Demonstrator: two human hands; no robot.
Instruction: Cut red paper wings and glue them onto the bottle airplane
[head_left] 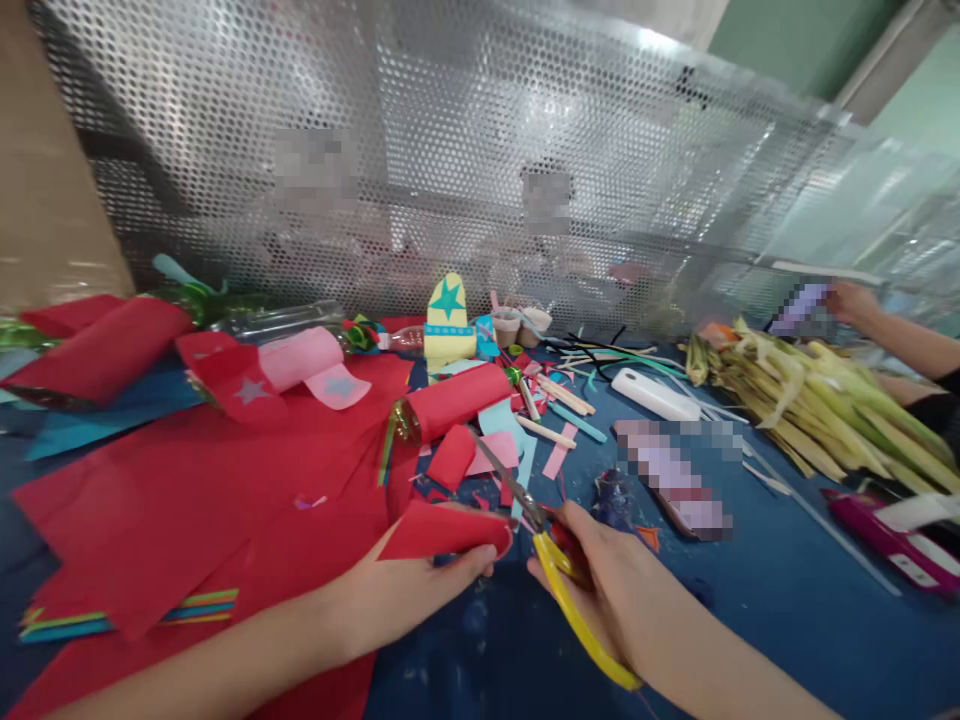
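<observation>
My left hand (420, 590) is closed on a curved piece of red paper (446, 532), its thumb pressing along the lower edge. Yellow-handled scissors (559, 590) are in my right hand (611, 580), the blades pointing up and left past the paper's right end. Whether the blades touch the paper I cannot tell. Just beyond lie a smaller red paper piece (451, 457) and pink and pale blue scraps. Behind them a bottle wrapped in red paper (461, 400) lies on its side.
Large red sheets (195, 500) cover the left of the blue table (750, 610). A yellow paper shape with a star (448, 310) stands at the back, by a perforated metal panel (480, 130). Dried husks (795, 390) lie right, near another person's hand (855, 300) holding a phone.
</observation>
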